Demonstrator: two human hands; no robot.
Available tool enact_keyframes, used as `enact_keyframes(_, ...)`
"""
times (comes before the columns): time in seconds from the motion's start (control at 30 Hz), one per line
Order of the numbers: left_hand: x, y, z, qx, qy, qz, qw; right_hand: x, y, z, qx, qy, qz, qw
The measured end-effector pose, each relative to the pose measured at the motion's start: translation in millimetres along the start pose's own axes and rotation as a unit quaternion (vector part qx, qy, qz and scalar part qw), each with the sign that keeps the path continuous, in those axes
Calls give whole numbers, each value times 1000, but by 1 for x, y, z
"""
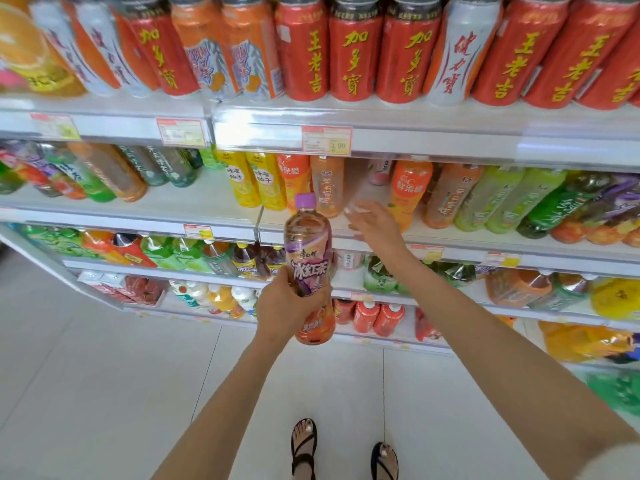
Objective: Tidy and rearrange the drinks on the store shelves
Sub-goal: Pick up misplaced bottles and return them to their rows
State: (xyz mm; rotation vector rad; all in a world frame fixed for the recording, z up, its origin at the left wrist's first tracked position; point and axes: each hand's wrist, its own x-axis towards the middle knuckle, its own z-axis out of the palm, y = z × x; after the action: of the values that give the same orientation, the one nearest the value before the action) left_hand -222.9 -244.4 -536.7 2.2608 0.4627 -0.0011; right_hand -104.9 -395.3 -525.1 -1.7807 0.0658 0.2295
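My left hand (pixel 289 303) grips an iced tea bottle (pixel 308 244) with a purple cap and a purple-and-orange label, held upright in front of the shelves. My right hand (pixel 372 221) is open, its fingers stretched toward a gap on the second shelf (pixel 207 202). That gap lies between a pale orange tea bottle (pixel 327 185) and an orange juice bottle (pixel 408 188). A small pink-labelled bottle (pixel 379 171) stands far back in the gap.
Red, white and orange cans (pixel 353 50) fill the top shelf. Yellow bottles (pixel 256 178), green ones (pixel 502 199) and brown ones line the second shelf. Lower shelves (pixel 166 268) hold more bottles. Price tags (pixel 325 138) hang on shelf edges. White tiled floor (pixel 104 375) lies below, with my sandalled feet.
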Motion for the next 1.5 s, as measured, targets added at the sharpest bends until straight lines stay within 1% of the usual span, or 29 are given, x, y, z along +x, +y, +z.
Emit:
enact_keyframes(0.13, 3, -20, -30, 1, 34, -9, 999, 54, -11, 30, -59, 26, -15, 998)
enact_keyframes(0.23, 0, -30, -48, -22, 52, -13, 998, 82, -17, 48, -102, 47, -31, 993)
enact_keyframes(0.37, -6, -42, -65, -56, 68, -33, 996, 101, -23, 60, -138, 87, -51, 985)
enact_keyframes(0.53, -12, -55, -77, -66, 77, -37, 994, 108, -24, 63, -191, 120, -45, 973)
enact_keyframes(0.6, -13, -58, -80, -65, 80, -38, 994, 105, -25, 60, -194, 134, -51, 970)
enact_keyframes(0.7, -14, -63, -82, -73, 78, -41, 993, 98, -24, 52, -150, 171, -55, 972)
enact_keyframes(0.77, -14, -64, -83, -77, 76, -45, 993, 90, -25, 44, -133, 183, -40, 973)
enact_keyframes(0.83, -14, -62, -82, -79, 77, -44, 993, 81, -27, 37, -111, 184, -20, 977)
enact_keyframes(0.9, -14, -60, -79, -81, 78, -40, 993, 75, -27, 31, -98, 187, -19, 977)
enact_keyframes(0.97, -13, -56, -76, -86, 76, -37, 993, 67, -27, 26, -96, 174, -7, 980)
enact_keyframes(1.07, -13, -48, -71, -94, 72, -28, 993, 49, -16, 17, -83, 124, 19, 989)
enact_keyframes(1.23, -13, -25, -64, -103, 62, 2, 993, 3, 3, -3, -127, 43, 54, 990)
enact_keyframes(1.37, -12, -4, -58, -104, 65, 30, 992, -37, -3, -26, -112, 15, 21, 993)
enact_keyframes(1.43, -12, 8, -55, -107, 61, 44, 991, -52, -20, -40, -93, 22, -15, 995)
enact_keyframes(1.5, -12, 20, -52, -116, 57, 54, 990, -63, -47, -57, -63, 50, -57, 995)
